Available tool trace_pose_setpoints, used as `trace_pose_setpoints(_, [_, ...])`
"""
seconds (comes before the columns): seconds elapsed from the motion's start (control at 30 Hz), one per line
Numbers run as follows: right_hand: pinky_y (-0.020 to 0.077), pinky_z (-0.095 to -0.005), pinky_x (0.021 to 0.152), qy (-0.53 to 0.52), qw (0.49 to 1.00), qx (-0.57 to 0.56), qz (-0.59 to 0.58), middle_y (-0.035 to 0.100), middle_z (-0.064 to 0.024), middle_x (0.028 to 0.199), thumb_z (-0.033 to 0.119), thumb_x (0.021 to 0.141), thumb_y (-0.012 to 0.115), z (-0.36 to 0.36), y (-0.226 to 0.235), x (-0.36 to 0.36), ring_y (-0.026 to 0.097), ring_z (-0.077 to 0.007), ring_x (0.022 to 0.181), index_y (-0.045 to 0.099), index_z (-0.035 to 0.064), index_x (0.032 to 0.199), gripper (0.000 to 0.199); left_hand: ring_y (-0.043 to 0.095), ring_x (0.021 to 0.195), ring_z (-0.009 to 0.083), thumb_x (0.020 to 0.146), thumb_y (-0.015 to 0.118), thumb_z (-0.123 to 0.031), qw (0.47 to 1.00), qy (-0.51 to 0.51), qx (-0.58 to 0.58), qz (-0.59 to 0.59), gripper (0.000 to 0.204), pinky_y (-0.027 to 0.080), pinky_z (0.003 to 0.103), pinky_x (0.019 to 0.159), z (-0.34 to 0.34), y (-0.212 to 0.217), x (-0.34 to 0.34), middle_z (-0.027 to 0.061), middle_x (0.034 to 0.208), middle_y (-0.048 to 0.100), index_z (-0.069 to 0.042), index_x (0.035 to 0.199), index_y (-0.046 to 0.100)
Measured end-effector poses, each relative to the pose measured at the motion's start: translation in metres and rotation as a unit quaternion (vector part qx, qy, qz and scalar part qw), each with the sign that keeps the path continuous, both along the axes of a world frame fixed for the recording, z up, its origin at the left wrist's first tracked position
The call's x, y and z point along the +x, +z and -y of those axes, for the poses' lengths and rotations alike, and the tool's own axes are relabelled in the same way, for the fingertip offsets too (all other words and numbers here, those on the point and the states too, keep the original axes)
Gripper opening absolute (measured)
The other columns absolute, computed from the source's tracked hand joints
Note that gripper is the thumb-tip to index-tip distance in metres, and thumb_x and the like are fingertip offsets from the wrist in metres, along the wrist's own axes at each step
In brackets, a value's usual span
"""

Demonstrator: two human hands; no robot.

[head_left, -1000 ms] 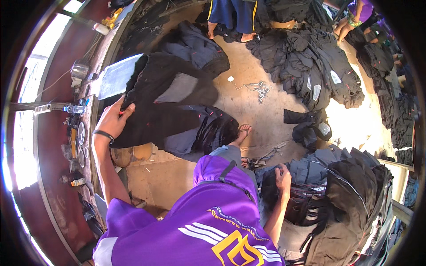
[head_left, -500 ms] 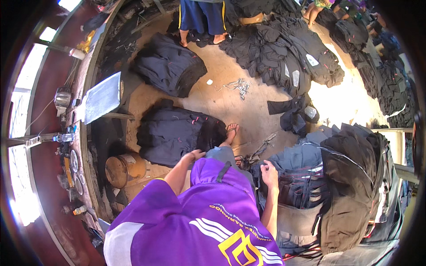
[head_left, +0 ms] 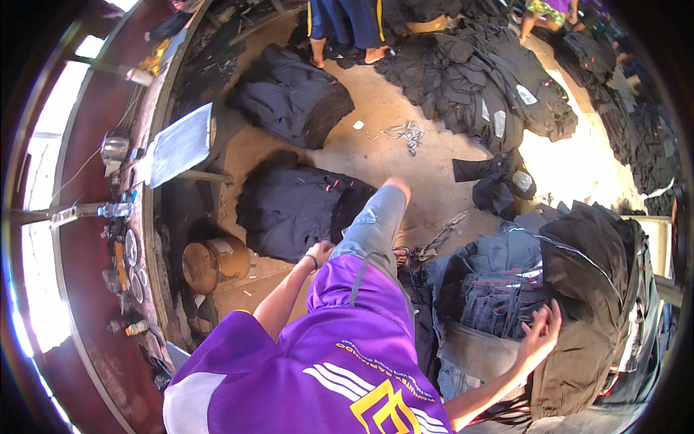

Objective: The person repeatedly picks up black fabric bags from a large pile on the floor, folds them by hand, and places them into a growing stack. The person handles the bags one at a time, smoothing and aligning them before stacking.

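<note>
My right hand (head_left: 542,330) is stretched out to the right with its fingers spread, holding nothing. It hovers over a heap of cloth, between a stack of dark blue garments with red stitching (head_left: 499,300) and a draped black garment (head_left: 589,267). Whether its fingertips touch the cloth I cannot tell. My left hand (head_left: 320,252) hangs beside my thigh, a dark band round its wrist. Its fingers are partly hidden. From above it overlaps the edge of a bundle of black garments with pink ties (head_left: 285,210) lying on the floor.
Another black bundle (head_left: 285,98) lies farther off, near a standing person's feet (head_left: 347,54). A large dark garment heap (head_left: 470,87) spreads at the far right. To the left stand a round brown drum (head_left: 213,266) and a pale board (head_left: 181,148). Scraps (head_left: 408,134) litter the floor.
My right hand has swung out to the right from beside my body to the garment heap, its fingers spreading. My leg has stepped forward. The left hand stays by my thigh.
</note>
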State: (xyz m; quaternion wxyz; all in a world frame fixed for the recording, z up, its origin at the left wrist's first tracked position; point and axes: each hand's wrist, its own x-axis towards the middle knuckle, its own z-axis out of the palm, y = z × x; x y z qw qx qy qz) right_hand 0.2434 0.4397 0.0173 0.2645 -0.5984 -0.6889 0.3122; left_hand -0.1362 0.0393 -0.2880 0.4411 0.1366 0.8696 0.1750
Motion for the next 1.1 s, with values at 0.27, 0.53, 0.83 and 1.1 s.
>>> trace_pose_setpoints(0.27, [0.0554, -0.0242, 0.054, -0.041, 0.999, -0.005, 0.01, 0.073, -0.0119, 0.105, 0.032, 0.106, 0.056, -0.011, -0.015, 0.009, 0.071, -0.0155, 0.088, 0.059, 0.0144, 0.139, 0.038, 0.071, 0.106, 0.0293, 0.094, 0.064, -0.04, 0.986, 0.012, -0.162, 0.044, 0.043, 0.055, 0.039, 0.092, 0.118, 0.011, 0.045, 0.0169, 0.116, 0.074, -0.007, 0.121, 0.071])
trace_pose_setpoints(0.53, [0.0525, -0.022, 0.049, -0.002, 0.999, 0.039, 0.023, 0.073, -0.0076, 0.096, 0.025, 0.104, 0.058, -0.012, -0.023, 0.007, 0.066, -0.0116, 0.077, 0.063, 0.0134, 0.134, 0.033, 0.071, 0.102, 0.028, 0.094, 0.064, -0.039, 0.989, 0.067, -0.131, 0.034, 0.041, 0.056, 0.04, 0.088, 0.116, 0.032, 0.044, 0.0156, 0.112, 0.074, -0.007, 0.12, 0.071])
trace_pose_setpoints(0.83, [0.0529, -0.0353, 0.068, 0.023, 0.985, 0.116, 0.124, 0.073, -0.0123, 0.087, 0.023, 0.102, 0.06, -0.023, -0.032, -0.01, 0.069, -0.022, 0.076, 0.07, 0.0047, 0.112, 0.023, 0.071, 0.098, 0.0266, 0.094, 0.064, -0.038, 0.99, 0.089, -0.105, 0.038, 0.04, 0.056, 0.04, 0.085, 0.104, 0.033, 0.04, 0.0143, 0.109, 0.074, -0.007, 0.119, 0.071])
trace_pose_setpoints(1.1, [0.0546, -0.0373, 0.069, -0.024, 0.982, 0.131, 0.132, 0.073, -0.0155, 0.085, 0.02, 0.098, 0.064, -0.02, -0.033, -0.013, 0.071, -0.0262, 0.074, 0.073, 0.007, 0.107, 0.018, 0.071, 0.095, 0.0253, 0.095, 0.064, -0.037, 0.992, 0.062, -0.09, 0.057, 0.039, 0.056, 0.041, 0.081, 0.085, 0.004, 0.025, 0.013, 0.106, 0.074, -0.007, 0.118, 0.071])
